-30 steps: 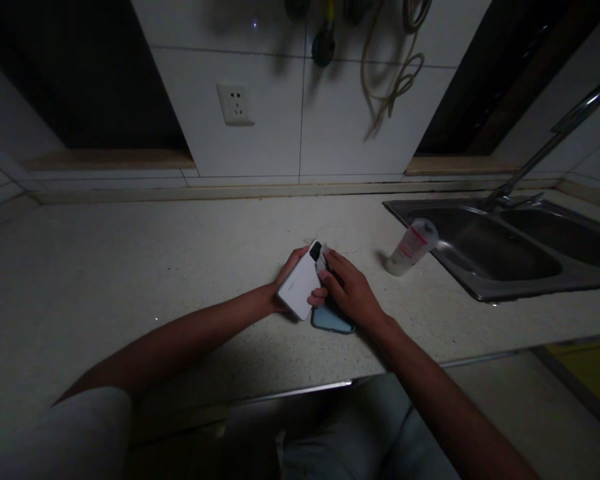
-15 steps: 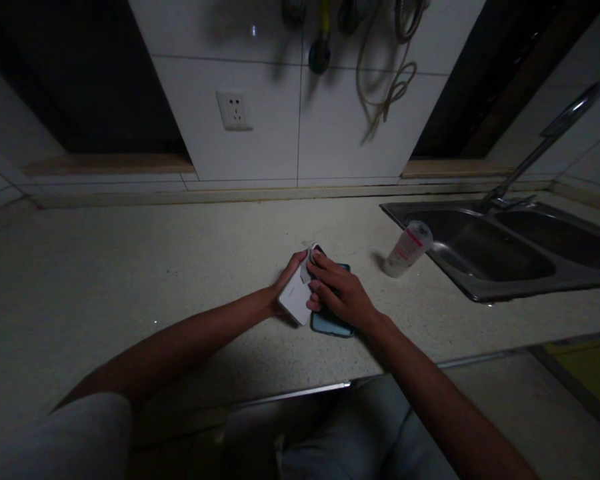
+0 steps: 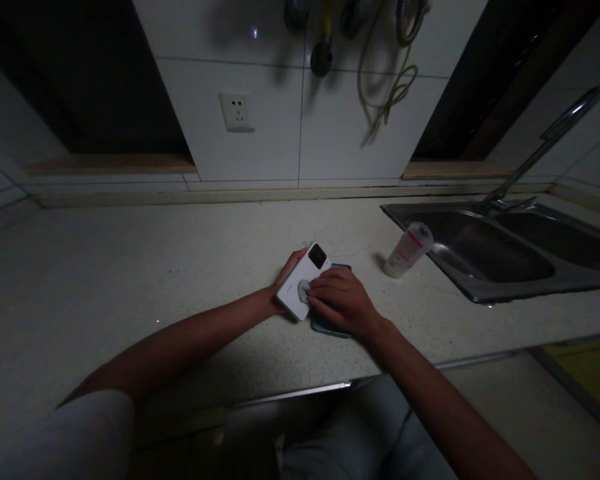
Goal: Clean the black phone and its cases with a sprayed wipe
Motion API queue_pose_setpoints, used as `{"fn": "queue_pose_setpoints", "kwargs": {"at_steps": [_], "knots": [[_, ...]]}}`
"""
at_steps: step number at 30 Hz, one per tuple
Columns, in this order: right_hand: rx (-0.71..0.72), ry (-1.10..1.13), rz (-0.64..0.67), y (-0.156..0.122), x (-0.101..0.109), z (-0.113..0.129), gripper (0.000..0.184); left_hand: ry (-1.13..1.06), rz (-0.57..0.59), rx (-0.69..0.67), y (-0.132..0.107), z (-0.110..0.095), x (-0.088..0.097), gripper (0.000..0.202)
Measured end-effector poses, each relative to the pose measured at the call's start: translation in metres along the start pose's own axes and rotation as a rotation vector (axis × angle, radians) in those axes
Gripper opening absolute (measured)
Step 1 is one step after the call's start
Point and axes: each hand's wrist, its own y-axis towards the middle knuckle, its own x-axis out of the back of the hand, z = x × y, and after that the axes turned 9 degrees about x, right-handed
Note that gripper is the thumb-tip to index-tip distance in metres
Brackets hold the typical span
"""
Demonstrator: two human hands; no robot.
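My left hand point(image 3: 289, 281) grips a white smartphone point(image 3: 300, 283) by its edge, with the back facing up and a black camera block at the far end. My right hand point(image 3: 340, 300) presses a small grey cloth point(image 3: 304, 291) against the phone's back. Most of the cloth is hidden under my fingers. Below my right hand, a teal phone case point(image 3: 327, 328) lies on the speckled pale countertop point(image 3: 130, 247), partly covered by my hand and the phone.
A white plastic bottle with red marks point(image 3: 409, 250) lies tilted near the rim of a steel double sink point(image 3: 480, 293), with a chrome faucet point(image 3: 540, 150) behind it. On the tiled wall are a power socket point(image 3: 237, 111) and a hanging coiled hose point(image 3: 385, 87).
My right hand has slid left and down across the phone, uncovering the camera block. The cloth now sits mid-phone, and less of the teal case shows.
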Motion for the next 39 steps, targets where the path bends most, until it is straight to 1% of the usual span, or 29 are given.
{"fn": "queue_pose_setpoints", "kwargs": {"at_steps": [3,5,7,9,12,13,14,16,18,19,21,23,25,27,28,29,30,31,33,35,37,39], "knots": [[-0.07,-0.031,-0.033,0.0,0.003,-0.002,0.017,0.026,0.051,0.079,-0.007,-0.001,-0.005,0.049],[-0.111,-0.044,-0.108,-0.001,0.006,-0.002,0.014,0.021,0.095,0.116,-0.012,-0.002,-0.008,0.053],[-0.173,-0.069,-0.217,-0.002,0.009,-0.003,0.012,0.026,0.116,0.131,-0.015,-0.002,-0.01,0.052],[-0.285,-0.117,-0.338,-0.004,0.012,-0.005,0.01,0.065,0.11,0.142,-0.015,-0.002,-0.01,0.054],[-0.492,-0.227,-0.525,-0.007,0.017,-0.012,0.008,0.123,0.072,0.143,-0.015,-0.002,-0.008,0.061],[-0.543,-0.267,-0.572,-0.008,0.019,-0.015,0.007,0.131,0.061,0.133,-0.015,-0.002,-0.008,0.061],[-0.576,-0.302,-0.592,-0.01,0.021,-0.018,0.006,0.138,0.05,0.114,-0.015,-0.001,-0.008,0.056],[-0.615,-0.357,-0.549,-0.014,0.023,-0.024,0.007,0.172,0.012,0.036,-0.016,0.001,-0.009,0.038],[-0.655,-0.399,-0.434,-0.019,0.024,-0.029,0.01,0.237,-0.04,-0.069,-0.017,0.003,-0.011,0.022],[-0.683,-0.422,-0.373,-0.021,0.023,-0.031,0.013,0.269,-0.062,-0.122,-0.017,0.004,-0.012,0.02],[-0.739,-0.47,-0.278,-0.026,0.021,-0.034,0.018,0.308,-0.101,-0.211,-0.016,0.006,-0.014,0.025],[-0.738,-0.51,-0.242,-0.028,0.02,-0.036,0.02,0.313,-0.16,-0.272,-0.014,0.006,-0.015,0.034],[-0.664,-0.533,-0.254,-0.028,0.019,-0.036,0.019,0.324,-0.246,-0.296,-0.012,0.005,-0.015,0.039],[-0.59,-0.528,-0.282,-0.025,0.02,-0.034,0.018,0.351,-0.342,-0.273,-0.011,0.002,-0.015,0.036],[-0.583,-0.509,-0.283,-0.024,0.02,-0.032,0.019,0.365,-0.383,-0.258,-0.011,0.001,-0.015,0.033],[-0.608,-0.485,-0.267,-0.022,0.019,-0.031,0.02,0.374,-0.418,-0.252,-0.011,-0.001,-0.015,0.03],[-0.665,-0.46,-0.228,-0.021,0.019,-0.029,0.021,0.377,-0.445,-0.258,-0.011,-0.002,-0.016,0.027],[-0.738,-0.441,-0.165,-0.019,0.018,-0.027,0.023,0.376,-0.461,-0.272,-0.011,-0.002,-0.016,0.025],[-0.876,-0.44,0.0,-0.018,0.016,-0.025,0.026,0.378,-0.483,-0.31,-0.012,-0.003,-0.018,0.022],[-0.951,-0.474,0.129,-0.018,0.014,-0.023,0.029,0.4,-0.499,-0.335,-0.012,-0.002,-0.018,0.021],[-0.969,-0.498,0.181,-0.017,0.013,-0.022,0.029,0.424,-0.504,-0.345,-0.01,0.0,-0.017,0.021],[-0.979,-0.477,0.175,-0.015,0.013,-0.02,0.029,0.434,-0.494,-0.352,-0.009,0.002,-0.016,0.022]]}}
